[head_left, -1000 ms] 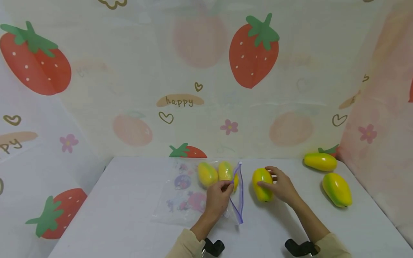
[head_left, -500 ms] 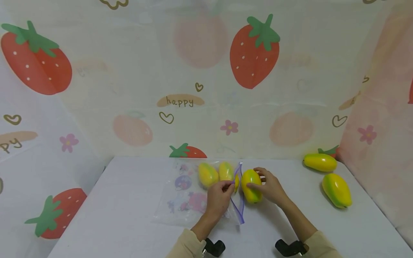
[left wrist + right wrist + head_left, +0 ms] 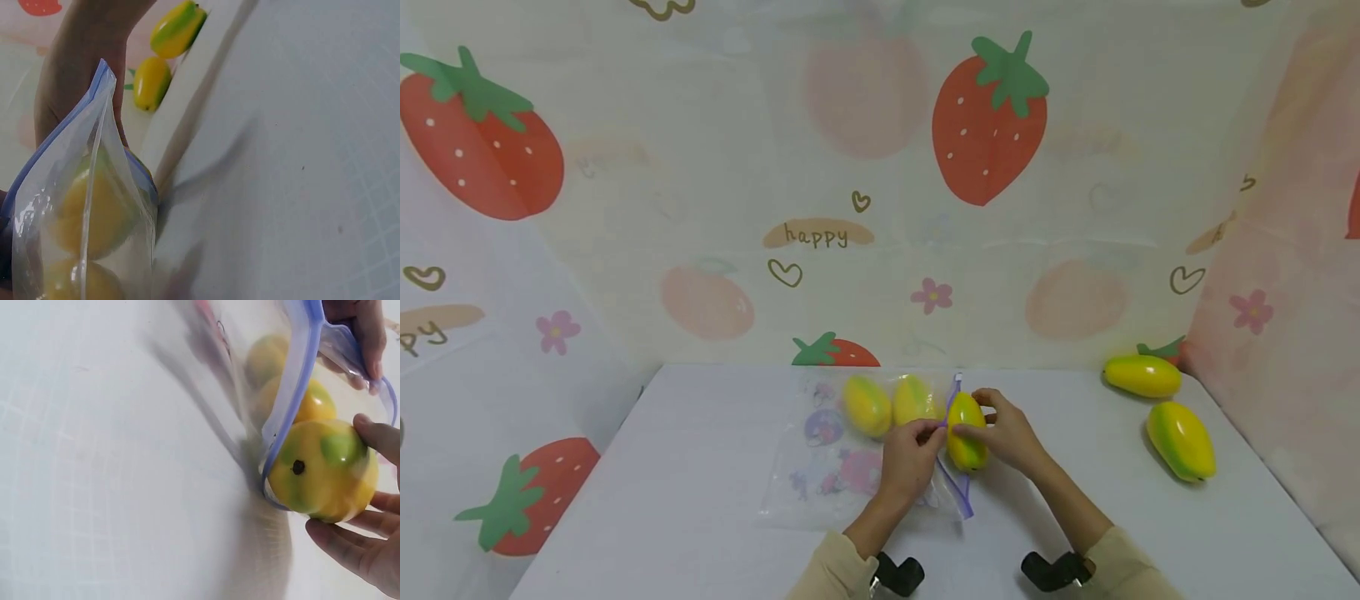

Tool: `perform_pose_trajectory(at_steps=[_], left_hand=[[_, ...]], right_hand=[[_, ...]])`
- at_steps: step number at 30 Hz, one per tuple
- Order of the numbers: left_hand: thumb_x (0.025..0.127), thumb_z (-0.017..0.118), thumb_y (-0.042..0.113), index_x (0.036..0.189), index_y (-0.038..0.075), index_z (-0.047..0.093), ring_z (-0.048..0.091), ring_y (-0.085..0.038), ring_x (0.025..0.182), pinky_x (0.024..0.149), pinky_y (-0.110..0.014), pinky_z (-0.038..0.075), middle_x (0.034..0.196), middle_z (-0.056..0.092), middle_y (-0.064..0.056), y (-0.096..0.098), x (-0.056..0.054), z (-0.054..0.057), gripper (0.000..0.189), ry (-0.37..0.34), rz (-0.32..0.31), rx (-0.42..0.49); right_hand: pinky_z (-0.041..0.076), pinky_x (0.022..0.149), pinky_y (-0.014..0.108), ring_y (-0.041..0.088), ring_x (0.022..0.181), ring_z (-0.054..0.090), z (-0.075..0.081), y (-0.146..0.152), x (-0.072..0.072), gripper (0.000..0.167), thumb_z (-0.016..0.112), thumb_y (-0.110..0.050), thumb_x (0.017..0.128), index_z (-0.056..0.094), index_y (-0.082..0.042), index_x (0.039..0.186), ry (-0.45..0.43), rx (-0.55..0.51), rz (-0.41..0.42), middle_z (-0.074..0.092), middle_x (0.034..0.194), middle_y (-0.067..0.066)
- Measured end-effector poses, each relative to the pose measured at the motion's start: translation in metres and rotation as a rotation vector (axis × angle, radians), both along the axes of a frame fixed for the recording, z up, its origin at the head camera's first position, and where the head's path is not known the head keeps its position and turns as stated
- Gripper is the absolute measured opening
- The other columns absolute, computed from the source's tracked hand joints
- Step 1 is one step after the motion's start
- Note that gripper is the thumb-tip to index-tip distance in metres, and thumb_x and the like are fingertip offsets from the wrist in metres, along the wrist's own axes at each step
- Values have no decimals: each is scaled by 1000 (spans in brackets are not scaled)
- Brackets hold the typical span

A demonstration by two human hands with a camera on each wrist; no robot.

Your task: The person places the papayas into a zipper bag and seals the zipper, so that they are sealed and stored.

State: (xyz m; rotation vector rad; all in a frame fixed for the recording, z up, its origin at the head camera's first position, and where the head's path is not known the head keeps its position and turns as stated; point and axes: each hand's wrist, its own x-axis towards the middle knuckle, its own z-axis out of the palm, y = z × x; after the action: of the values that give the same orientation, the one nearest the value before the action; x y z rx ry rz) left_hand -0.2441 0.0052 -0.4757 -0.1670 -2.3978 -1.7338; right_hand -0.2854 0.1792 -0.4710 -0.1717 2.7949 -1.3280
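A clear zip bag (image 3: 790, 500) with purple edging and printed pictures lies flat on the table, its mouth facing right. Yellow-green mangoes show through the plastic, one (image 3: 867, 404) left of another (image 3: 912, 400). My left hand (image 3: 910, 458) pinches the purple zip edge (image 3: 300, 387) between thumb and fingers, lifting the upper side of the mouth. In my right hand (image 3: 1011, 433) is another mango (image 3: 319, 475), gripped with thumb on one side and fingers on the other. Its far end is inside the bag's mouth, close against the mangoes within; its dark stem spot faces the right wrist camera.
Two loose mangoes lie at the table's right side, one (image 3: 1142, 377) near the back edge and one (image 3: 1182, 442) in front of it. A strawberry-print cloth (image 3: 850, 167) hangs behind the white table (image 3: 662, 500). Black camera mounts (image 3: 1056, 571) sit at the wrists.
My right hand has carried its mango leftward from beside the bag into its mouth. The mangoes inside have shifted a little left. My left hand keeps its pinch on the edge.
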Motion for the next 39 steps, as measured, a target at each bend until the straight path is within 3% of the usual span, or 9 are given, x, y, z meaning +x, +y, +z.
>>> perform_pose_trajectory(at_steps=[7, 15, 26, 31, 39], left_hand=[[93, 66, 18, 100, 2, 74, 56, -5, 73, 67, -16, 49, 87, 73, -6, 0, 0, -2, 19, 4, -7, -4], [94, 64, 19, 101, 3, 74, 56, -6, 73, 67, -15, 48, 89, 73, -6, -3, -1, -2, 20, -2, -18, 9], [95, 63, 21, 104, 6, 74, 58, -7, 77, 72, -16, 52, 93, 73, -4, -5, 0, -2, 20, -36, -16, 8], [95, 63, 21, 103, 5, 74, 57, -8, 76, 70, -16, 51, 92, 72, -4, -4, 0, -2, 21, -42, -26, 7], [94, 63, 17, 98, 4, 74, 56, -8, 73, 65, -17, 49, 87, 71, -6, -3, 0, -1, 18, -41, -11, -8]], right_hand=[[55, 89, 42, 35, 109, 61, -3, -7, -3, 71, 76, -46, 81, 46, -2, 127, -8, -18, -45, 53, 135, 24], [55, 88, 44, 35, 104, 63, -7, -14, -7, 67, 75, -42, 83, 49, -3, 131, 36, -36, -38, 59, 127, 25], [54, 92, 46, 35, 113, 60, -9, -11, -4, 58, 73, -29, 85, 51, -10, 135, -95, -116, 29, 57, 131, 22], [54, 92, 45, 35, 112, 61, -11, -14, -5, 59, 74, -33, 84, 52, -9, 134, -59, -139, -17, 58, 131, 23], [55, 90, 43, 37, 112, 61, -14, -27, -10, 50, 72, -21, 85, 51, -1, 126, -5, -210, -85, 59, 128, 24]])
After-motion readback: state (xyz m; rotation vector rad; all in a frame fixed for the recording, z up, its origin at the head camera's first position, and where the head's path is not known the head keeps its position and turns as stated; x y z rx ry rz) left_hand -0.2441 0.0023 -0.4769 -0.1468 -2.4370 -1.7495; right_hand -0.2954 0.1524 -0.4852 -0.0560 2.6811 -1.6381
